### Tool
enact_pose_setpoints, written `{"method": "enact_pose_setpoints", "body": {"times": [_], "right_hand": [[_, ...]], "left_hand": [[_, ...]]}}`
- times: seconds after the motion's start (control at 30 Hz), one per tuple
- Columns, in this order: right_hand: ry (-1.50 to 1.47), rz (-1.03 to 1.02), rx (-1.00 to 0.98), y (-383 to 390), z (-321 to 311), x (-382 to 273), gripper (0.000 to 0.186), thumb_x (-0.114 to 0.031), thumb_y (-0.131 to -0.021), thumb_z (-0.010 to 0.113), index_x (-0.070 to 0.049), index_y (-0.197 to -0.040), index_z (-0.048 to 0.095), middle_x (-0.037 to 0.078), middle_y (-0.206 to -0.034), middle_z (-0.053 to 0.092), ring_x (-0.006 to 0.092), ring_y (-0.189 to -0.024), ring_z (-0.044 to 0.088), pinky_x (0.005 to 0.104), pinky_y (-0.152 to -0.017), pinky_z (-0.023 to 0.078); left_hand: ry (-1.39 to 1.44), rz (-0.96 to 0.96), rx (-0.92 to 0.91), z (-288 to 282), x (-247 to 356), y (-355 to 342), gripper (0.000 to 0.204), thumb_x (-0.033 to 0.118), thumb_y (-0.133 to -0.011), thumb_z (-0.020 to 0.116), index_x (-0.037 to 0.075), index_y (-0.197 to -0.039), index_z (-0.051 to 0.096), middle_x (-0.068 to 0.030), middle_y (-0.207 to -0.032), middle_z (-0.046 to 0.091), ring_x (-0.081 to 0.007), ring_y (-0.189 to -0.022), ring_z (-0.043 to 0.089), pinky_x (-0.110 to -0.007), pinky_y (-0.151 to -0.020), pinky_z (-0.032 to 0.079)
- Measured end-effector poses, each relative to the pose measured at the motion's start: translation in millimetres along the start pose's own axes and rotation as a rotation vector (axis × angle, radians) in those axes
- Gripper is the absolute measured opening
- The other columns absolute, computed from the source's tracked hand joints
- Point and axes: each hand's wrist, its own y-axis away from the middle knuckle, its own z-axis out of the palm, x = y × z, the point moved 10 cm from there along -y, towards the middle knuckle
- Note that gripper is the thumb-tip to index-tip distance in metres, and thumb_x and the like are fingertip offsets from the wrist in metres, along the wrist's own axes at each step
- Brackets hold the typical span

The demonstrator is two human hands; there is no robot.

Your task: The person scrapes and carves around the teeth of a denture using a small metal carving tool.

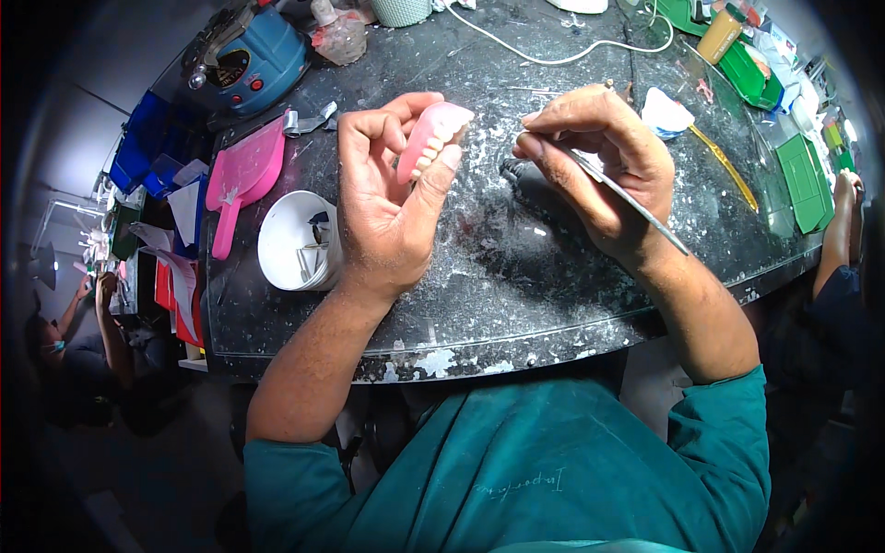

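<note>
In my left hand [392, 207] is a pink denture [430, 138] with a row of cream-coloured teeth. The fingers curl behind it and the thumb presses near the teeth. My right hand [613, 166] grips a thin metal hand tool [650, 219] like a pen, its shaft slanting back toward the wrist. The tool's working tip is hidden at the fingertips. Both hands are raised over the black worktable [516, 304], with a gap between the denture and the right fingers.
Left of my left forearm stands a white bucket [267, 244] with small pieces inside, near a pink dustpan [249, 170]. A blue machine [263, 60] sits far left. A white cable [553, 61] crosses the back. Green bins [804, 184] line the right; other people work at both sides.
</note>
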Motion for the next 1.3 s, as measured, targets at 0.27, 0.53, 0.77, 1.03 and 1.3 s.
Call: {"method": "enact_pose_setpoints", "body": {"times": [0.27, 0.53, 0.77, 1.03, 1.3], "right_hand": [[-0.054, 0.068, 0.003, -2, 1, 5, 0.015, 0.004, -0.081, 0.068, 0.001, -0.095, 0.065, 0.007, -0.087, 0.064, 0.0118, -0.079, 0.066, 0.0230, -0.071, 0.053], [-0.092, 0.082, -0.005, 2, 4, 9, 0.018, 0.006, -0.079, 0.069, 0.002, -0.095, 0.062, 0.009, -0.090, 0.062, 0.0135, -0.082, 0.065, 0.0244, -0.073, 0.053], [-0.047, 0.078, -0.029, 2, 4, 11, 0.017, 0.005, -0.080, 0.068, 0.002, -0.095, 0.063, 0.009, -0.090, 0.063, 0.0144, -0.084, 0.066, 0.0249, -0.074, 0.054], [-0.015, 0.028, -0.025, 2, 3, 4, 0.017, 0.006, -0.078, 0.069, 0.002, -0.094, 0.064, 0.010, -0.090, 0.063, 0.0140, -0.081, 0.065, 0.0244, -0.072, 0.054], [0.015, -0.005, -0.020, -3, 1, -5, 0.018, 0.006, -0.078, 0.069, 0.002, -0.095, 0.065, 0.009, -0.086, 0.063, 0.0138, -0.078, 0.065, 0.0240, -0.071, 0.053]], "left_hand": [[0.026, 0.008, 0.007, -4, 1, 0, 0.022, -0.003, -0.085, 0.050, 0.006, -0.099, 0.035, -0.0245, -0.134, 0.042, -0.0142, -0.113, 0.046, -0.028, -0.095, 0.040], [-0.036, 0.017, -0.050, -17, 2, -7, 0.025, -0.009, -0.073, 0.043, 0.007, -0.088, 0.033, -0.0204, -0.119, 0.054, -0.0195, -0.113, 0.049, -0.036, -0.101, 0.037], [0.113, -0.140, -0.029, -21, -15, -7, 0.022, 0.003, -0.073, 0.046, 0.011, -0.091, 0.035, -0.0178, -0.124, 0.053, -0.0106, -0.101, 0.050, -0.024, -0.085, 0.041], [0.584, -0.371, 0.004, -19, -43, 0, 0.028, 0.000, -0.069, 0.048, 0.004, -0.097, 0.044, -0.0218, -0.121, 0.053, -0.0323, -0.118, 0.053, -0.042, -0.108, 0.038], [0.955, -0.485, 0.013, -11, -50, 4, 0.034, 0.002, -0.069, 0.049, 0.001, -0.103, 0.046, -0.0200, -0.116, 0.055, -0.0395, -0.119, 0.051, -0.050, -0.108, 0.038]]}}
